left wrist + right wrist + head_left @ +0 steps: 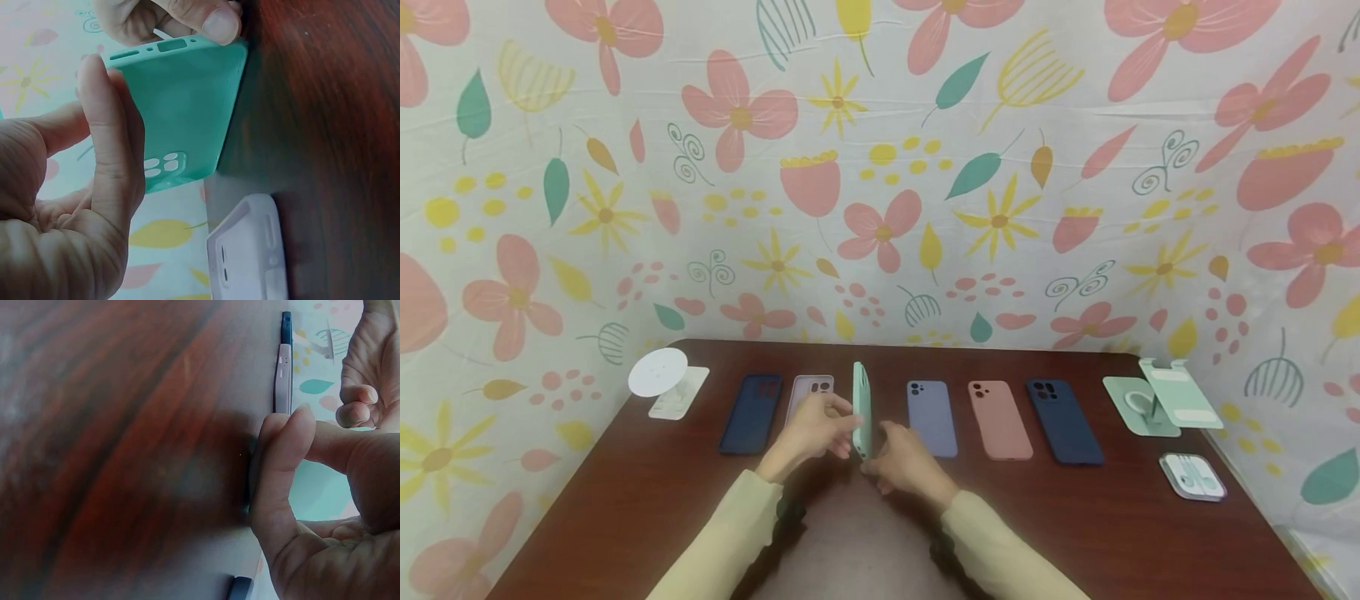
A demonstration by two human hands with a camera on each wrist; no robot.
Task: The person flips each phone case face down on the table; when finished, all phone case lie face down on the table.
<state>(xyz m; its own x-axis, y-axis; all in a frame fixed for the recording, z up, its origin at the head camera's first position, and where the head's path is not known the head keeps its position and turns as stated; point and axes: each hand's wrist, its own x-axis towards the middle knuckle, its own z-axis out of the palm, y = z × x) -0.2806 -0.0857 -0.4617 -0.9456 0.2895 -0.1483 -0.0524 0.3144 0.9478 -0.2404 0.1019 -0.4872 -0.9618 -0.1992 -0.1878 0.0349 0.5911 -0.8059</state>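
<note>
A mint green phone case (862, 408) stands tilted up on edge at the middle of the table, between both hands. My left hand (812, 429) holds it along its left edge, thumb and fingers bent. At its lower near corner, my right hand (912, 463) pinches the case, with the thumb pressed on that corner in the left wrist view. The inner face of the case (187, 106) and its camera holes show there; nothing lies inside it. A pale lilac case (250, 244) lies just beyond my left hand.
In the same row lie a dark blue case (751, 414), a periwinkle case (932, 419), a pink case (1002, 421) and another navy case (1066, 422). A white round stand (658, 373) is at left. A mint folding stand (1180, 396) and boxed earphones (1193, 477) sit at right.
</note>
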